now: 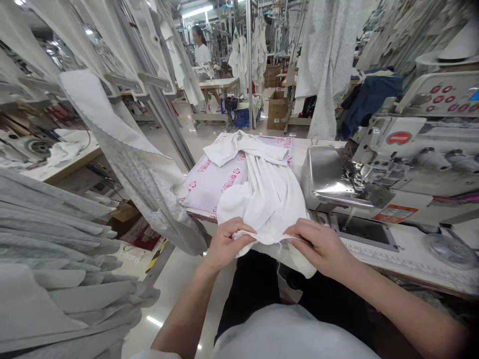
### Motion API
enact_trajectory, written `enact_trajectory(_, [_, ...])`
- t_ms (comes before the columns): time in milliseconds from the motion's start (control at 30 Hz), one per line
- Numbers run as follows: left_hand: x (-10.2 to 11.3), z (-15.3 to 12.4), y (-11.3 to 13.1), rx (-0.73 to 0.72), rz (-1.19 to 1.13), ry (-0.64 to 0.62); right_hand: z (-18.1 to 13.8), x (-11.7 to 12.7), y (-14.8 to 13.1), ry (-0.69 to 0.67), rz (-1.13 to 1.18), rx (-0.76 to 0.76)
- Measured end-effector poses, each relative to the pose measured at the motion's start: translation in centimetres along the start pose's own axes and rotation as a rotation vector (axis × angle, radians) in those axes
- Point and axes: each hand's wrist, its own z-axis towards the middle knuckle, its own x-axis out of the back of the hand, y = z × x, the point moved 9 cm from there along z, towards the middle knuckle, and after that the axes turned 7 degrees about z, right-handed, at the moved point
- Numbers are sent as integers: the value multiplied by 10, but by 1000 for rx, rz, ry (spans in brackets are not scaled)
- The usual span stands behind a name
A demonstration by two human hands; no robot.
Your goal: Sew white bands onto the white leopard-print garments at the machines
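A white garment (275, 187) lies in folds over the work table, its near edge drawn out toward my body. My left hand (227, 243) pinches that edge between thumb and fingers. A short span to the right, my right hand (318, 245) grips the same edge, and a flap of cloth hangs below it. Between the two hands the edge is stretched fairly straight. Under the garment is a padded surface with a pale cover (213, 182) printed in pink. The garment's far end spreads in two sleeve-like pieces.
A sewing machine (407, 144) with a shiny metal cover (329, 174) stands close on the right. Grey-white fabric pieces (67, 269) hang at my left, with another long strip (138, 169) beside the table. A person (202, 52) is in the background near a cardboard box (277, 110).
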Motion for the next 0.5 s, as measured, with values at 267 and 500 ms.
enact_trajectory(267, [39,-25,24,-440,187,281,-19,4,-34,208,-465,501])
enact_trajectory(500, [8,-48,52,-874,718,210,-27,4,-31,225,-587,631])
